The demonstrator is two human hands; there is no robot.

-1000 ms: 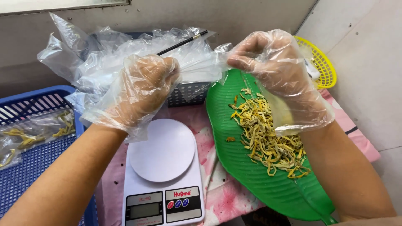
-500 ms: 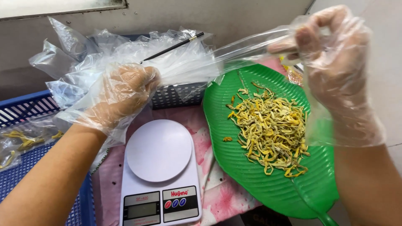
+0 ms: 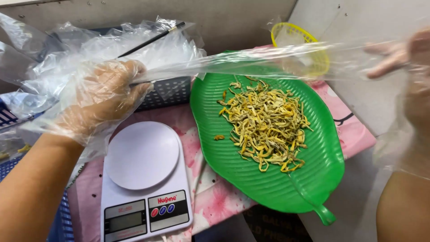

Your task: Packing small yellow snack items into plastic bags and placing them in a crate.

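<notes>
Left hand [image 3: 101, 96] and right hand [image 3: 405, 58] both pinched bag [image 3: 251, 62] — stretched out, unfilled; shreds [image 3: 264, 123] lay on tray [image 3: 233, 152], scale [image 3: 143, 179] bare.

The scene is bright and evenly lit, with only soft shadows. The right hand [image 3: 410, 67] at the frame edge is blurred. Glare shines on the clear plastic bags [image 3: 67, 58] and the green leaf-shaped tray [image 3: 268, 188], whose centre is sharp.

My gloves [image 3: 96, 96] and bag [image 3: 251, 60] clear; tray [image 3: 268, 183] green, ribbed; strips [image 3: 264, 123] yellow; scale [image 3: 143, 188] white; cloth [image 3: 219, 199] pink-flowered; small basket [image 3: 298, 33] yellow.
</notes>
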